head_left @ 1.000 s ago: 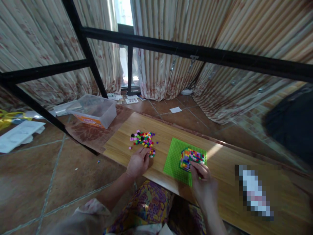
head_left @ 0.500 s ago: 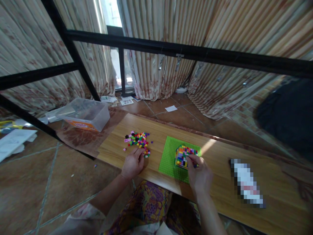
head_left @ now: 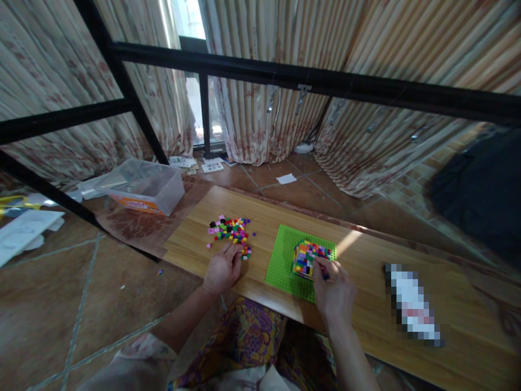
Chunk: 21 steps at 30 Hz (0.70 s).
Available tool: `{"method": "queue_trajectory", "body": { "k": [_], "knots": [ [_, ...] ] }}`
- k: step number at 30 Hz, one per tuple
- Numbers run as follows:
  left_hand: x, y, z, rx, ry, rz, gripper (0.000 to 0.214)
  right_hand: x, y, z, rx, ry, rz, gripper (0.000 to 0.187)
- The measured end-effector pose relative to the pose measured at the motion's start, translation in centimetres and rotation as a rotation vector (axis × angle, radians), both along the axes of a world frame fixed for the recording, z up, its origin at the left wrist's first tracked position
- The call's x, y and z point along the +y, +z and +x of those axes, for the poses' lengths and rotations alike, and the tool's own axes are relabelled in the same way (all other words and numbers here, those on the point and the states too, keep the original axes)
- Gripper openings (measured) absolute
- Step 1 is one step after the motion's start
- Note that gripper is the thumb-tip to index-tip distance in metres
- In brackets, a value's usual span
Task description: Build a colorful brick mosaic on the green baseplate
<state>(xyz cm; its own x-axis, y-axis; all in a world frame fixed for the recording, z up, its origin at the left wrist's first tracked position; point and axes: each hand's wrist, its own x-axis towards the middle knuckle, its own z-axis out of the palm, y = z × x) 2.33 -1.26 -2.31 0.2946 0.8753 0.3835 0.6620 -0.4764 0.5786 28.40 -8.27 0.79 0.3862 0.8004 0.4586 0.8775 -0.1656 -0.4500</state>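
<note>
A green studded baseplate point(head_left: 278, 260) lies on the wooden table point(head_left: 366, 315). On it stands a block built of many small coloured bricks point(head_left: 303, 258). My right hand point(head_left: 334, 285) is at the near right side of this block, fingers pinched against its top; whatever they hold is hidden. To the left, my left hand point(head_left: 223, 269) rests on the table with thumb and fingers drawn together. Its fingertips touch the edge of a small cluster of loose bricks point(head_left: 246, 252). Just beyond is a larger scattered pile of loose bricks point(head_left: 230, 229) in mixed colours.
A clear plastic bin point(head_left: 150, 187) with an orange label sits beyond the table's left end. A blurred-out white and dark object point(head_left: 413, 304) lies on the table's right part. Black metal bars point(head_left: 260, 68) cross in front of the curtains point(head_left: 277, 32).
The view has shifted slightly. Both hands stay almost in place, the left at the loose bricks and the right at the brick block.
</note>
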Motion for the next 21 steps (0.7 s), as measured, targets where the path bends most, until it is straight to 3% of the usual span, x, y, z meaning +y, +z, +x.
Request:
{"method": "queue_trajectory", "body": {
  "k": [14,21],
  "knots": [
    [-0.1,-0.2,-0.1,0.025,-0.006,0.009,0.018,-0.7,-0.4,0.5,-0.010,-0.017,0.042,0.037],
    [0.0,-0.2,-0.1,0.023,-0.001,0.011,0.018,-0.7,-0.4,0.5,-0.107,0.098,0.147,0.031]
  ]
}}
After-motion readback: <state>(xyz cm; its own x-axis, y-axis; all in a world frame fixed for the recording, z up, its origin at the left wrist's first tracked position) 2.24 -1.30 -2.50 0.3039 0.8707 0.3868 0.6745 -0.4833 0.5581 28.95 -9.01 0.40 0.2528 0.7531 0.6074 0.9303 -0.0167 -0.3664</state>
